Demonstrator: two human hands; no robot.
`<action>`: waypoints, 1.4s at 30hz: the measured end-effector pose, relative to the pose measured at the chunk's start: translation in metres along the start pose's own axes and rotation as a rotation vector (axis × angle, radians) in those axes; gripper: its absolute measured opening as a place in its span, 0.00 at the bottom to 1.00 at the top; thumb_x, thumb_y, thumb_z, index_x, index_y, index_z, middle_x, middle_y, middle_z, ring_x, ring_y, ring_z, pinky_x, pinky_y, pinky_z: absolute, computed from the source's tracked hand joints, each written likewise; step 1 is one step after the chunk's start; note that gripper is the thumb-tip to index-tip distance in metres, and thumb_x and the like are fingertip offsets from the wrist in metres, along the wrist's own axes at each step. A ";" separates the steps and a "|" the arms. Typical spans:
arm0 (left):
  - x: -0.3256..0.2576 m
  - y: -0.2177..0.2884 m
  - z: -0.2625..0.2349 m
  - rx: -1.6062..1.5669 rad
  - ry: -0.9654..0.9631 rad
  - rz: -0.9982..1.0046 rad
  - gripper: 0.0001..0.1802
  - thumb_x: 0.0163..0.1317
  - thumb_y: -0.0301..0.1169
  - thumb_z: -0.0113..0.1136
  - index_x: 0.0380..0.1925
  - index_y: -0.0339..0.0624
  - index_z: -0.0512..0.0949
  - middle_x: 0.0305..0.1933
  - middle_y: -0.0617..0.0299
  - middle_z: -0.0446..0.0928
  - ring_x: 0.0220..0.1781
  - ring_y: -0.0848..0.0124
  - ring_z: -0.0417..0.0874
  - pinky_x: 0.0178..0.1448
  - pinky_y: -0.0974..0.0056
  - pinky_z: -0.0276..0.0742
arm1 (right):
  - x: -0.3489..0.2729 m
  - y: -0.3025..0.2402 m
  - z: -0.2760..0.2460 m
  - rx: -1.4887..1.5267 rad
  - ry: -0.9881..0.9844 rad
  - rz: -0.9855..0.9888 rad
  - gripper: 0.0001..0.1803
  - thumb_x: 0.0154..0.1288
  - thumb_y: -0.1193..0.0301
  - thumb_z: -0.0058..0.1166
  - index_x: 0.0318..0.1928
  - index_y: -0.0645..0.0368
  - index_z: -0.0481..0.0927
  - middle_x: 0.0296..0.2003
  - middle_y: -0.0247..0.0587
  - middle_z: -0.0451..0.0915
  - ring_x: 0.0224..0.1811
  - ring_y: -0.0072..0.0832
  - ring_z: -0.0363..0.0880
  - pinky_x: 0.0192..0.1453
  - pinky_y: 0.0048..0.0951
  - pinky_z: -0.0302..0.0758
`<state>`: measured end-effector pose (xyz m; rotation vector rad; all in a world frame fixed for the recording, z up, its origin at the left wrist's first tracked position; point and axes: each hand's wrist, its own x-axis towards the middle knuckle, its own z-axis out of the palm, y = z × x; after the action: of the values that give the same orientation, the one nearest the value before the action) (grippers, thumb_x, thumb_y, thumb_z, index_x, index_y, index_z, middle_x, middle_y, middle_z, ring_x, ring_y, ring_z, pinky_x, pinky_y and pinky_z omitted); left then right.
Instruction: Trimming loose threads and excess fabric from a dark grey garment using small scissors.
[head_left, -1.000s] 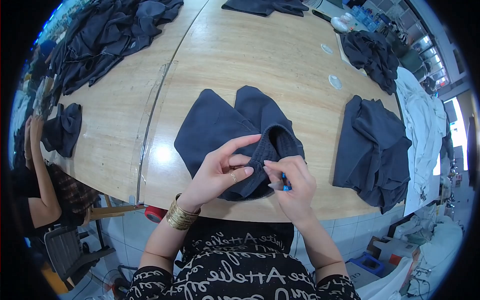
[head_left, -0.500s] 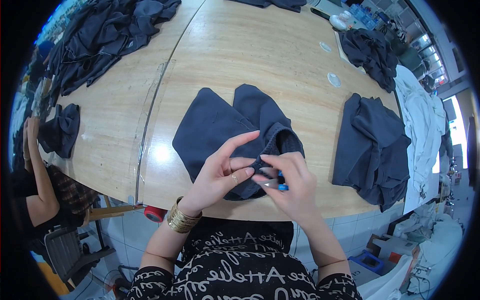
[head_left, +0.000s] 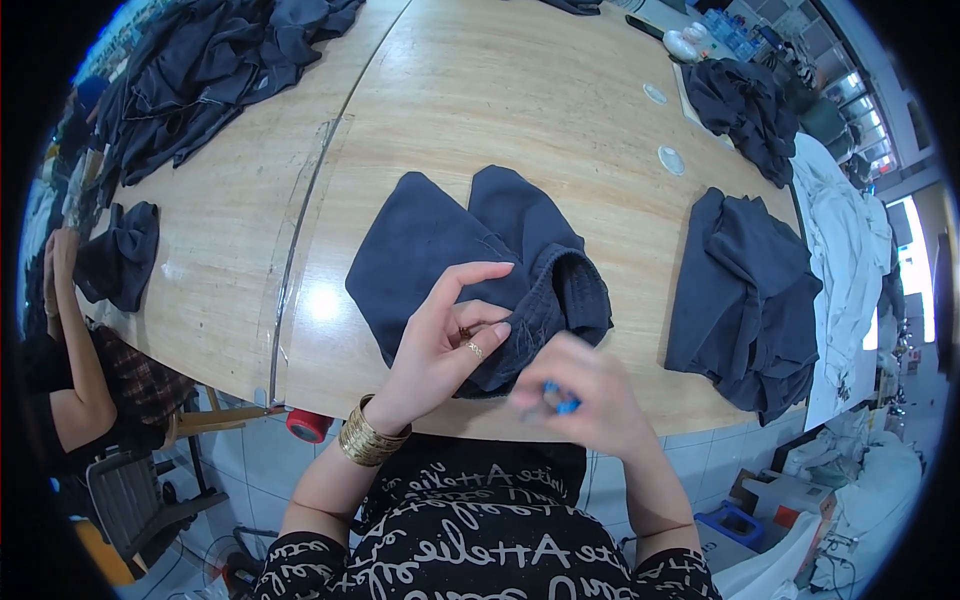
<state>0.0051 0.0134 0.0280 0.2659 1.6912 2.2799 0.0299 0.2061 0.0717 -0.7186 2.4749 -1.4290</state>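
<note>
**Dark garment pinched at the near table edge**

The left hand (head_left: 440, 345) pinched a fold of the soft, crumpled navy garment (head_left: 450, 250) lying near the wooden table's (head_left: 500, 90) near edge. The blurred right hand (head_left: 585, 400), curled narrowly, gripped a small blue tool (head_left: 562, 398). A folded dark pile (head_left: 745, 290) lay right; heaped dark clothes (head_left: 200, 70) far left.

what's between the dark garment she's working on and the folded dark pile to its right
Only bare wooden table: the head view shows nothing lying between the dark garment and the folded dark pile.
</note>
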 end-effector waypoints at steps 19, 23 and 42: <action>-0.003 0.014 -0.001 -0.094 -0.091 -0.032 0.29 0.65 0.16 0.52 0.64 0.40 0.59 0.42 0.58 0.81 0.45 0.81 0.79 0.48 0.76 0.73 | 0.008 -0.008 -0.029 -0.768 0.224 -0.077 0.16 0.55 0.61 0.64 0.43 0.51 0.80 0.27 0.29 0.75 0.31 0.28 0.71 0.44 0.32 0.58; -0.002 0.013 -0.002 -0.082 -0.094 -0.030 0.29 0.65 0.16 0.52 0.65 0.40 0.59 0.42 0.58 0.81 0.45 0.81 0.79 0.48 0.76 0.73 | 0.009 -0.005 -0.025 -0.622 0.248 -0.058 0.17 0.55 0.62 0.65 0.44 0.52 0.79 0.27 0.30 0.74 0.29 0.27 0.70 0.42 0.31 0.59; 0.004 0.008 -0.001 -0.005 -0.103 -0.011 0.24 0.67 0.19 0.51 0.62 0.40 0.61 0.34 0.66 0.78 0.38 0.86 0.73 0.45 0.78 0.67 | 0.035 -0.003 -0.019 0.084 0.264 0.015 0.08 0.53 0.78 0.63 0.34 0.60 0.78 0.26 0.33 0.76 0.28 0.22 0.74 0.34 0.23 0.68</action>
<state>-0.0002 0.0113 0.0355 0.3659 1.6320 2.2217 -0.0069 0.2015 0.0867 -0.5229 2.5825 -1.7098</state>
